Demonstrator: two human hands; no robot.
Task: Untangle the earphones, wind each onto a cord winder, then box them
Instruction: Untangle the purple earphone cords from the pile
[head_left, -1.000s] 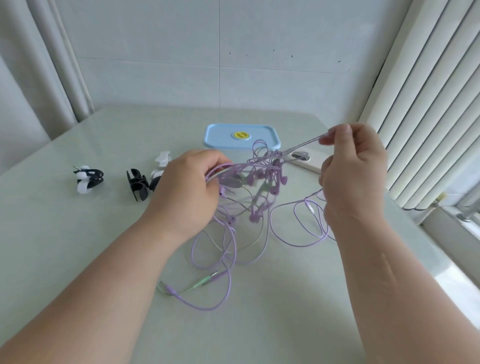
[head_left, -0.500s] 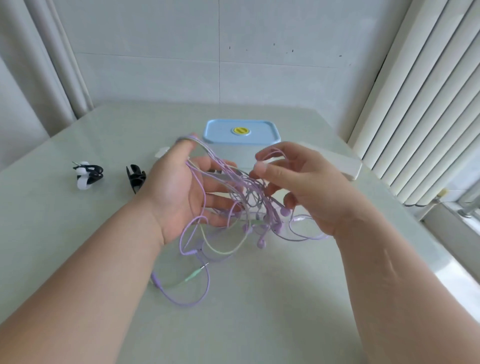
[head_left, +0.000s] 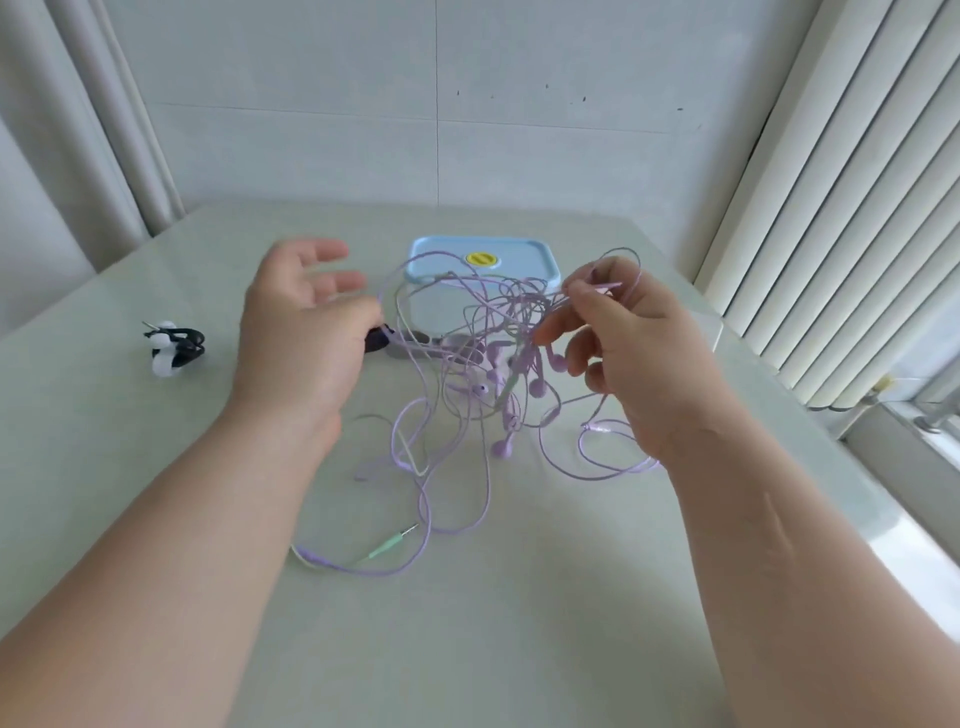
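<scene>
A tangle of purple and pale green earphones (head_left: 483, 374) hangs above the table between my hands. My right hand (head_left: 639, 353) pinches a purple cord between thumb and forefinger at the tangle's upper right. My left hand (head_left: 296, 332) grips cords at the tangle's left side with its lower fingers, while its upper fingers are spread straight. Loose loops and a green jack plug (head_left: 392, 543) trail on the table. A black and white cord winder (head_left: 171, 343) lies at the left. Another black winder (head_left: 376, 338) peeks out behind my left hand. The blue-lidded box (head_left: 483, 260) stands shut behind the tangle.
The pale green table (head_left: 467, 623) meets a tiled wall at the back. White vertical blinds (head_left: 831, 208) run along the right edge, and a curtain (head_left: 104, 130) hangs at the back left. A white object (head_left: 717, 332) shows past my right hand.
My hands have moved apart and the tangle is stretched wider. My right hand went from reaching into the bundle to pinching a cord up at the right.
</scene>
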